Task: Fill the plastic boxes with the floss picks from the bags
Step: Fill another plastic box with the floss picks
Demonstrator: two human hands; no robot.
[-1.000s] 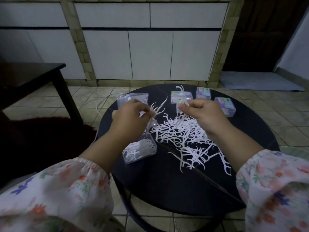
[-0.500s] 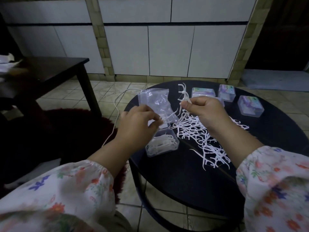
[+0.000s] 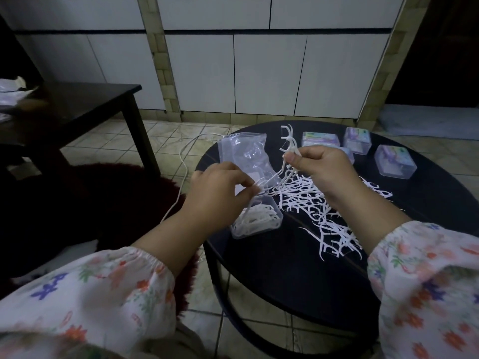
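Observation:
A loose pile of white floss picks [image 3: 316, 203] lies spread over the round black table [image 3: 285, 281]. My left hand [image 3: 217, 195] pinches a few picks just above an open clear plastic box [image 3: 259, 221] that holds several picks. My right hand [image 3: 324, 172] grips a small bunch of picks, their heads sticking up above my fingers. A clear empty bag [image 3: 246, 154] lies behind my left hand. Closed boxes with coloured labels [image 3: 394, 163] stand at the table's far side.
A dark square table [image 3: 85, 104] stands at the left with papers on it. A white cable [image 3: 181, 172] runs across the tiled floor beside a dark red rug [image 3: 108, 193]. White cabinet doors line the wall behind.
The view has swung left and down. My left hand has dropped toward the open box with its picks. My right hand has stayed raised over the pile with its bunch.

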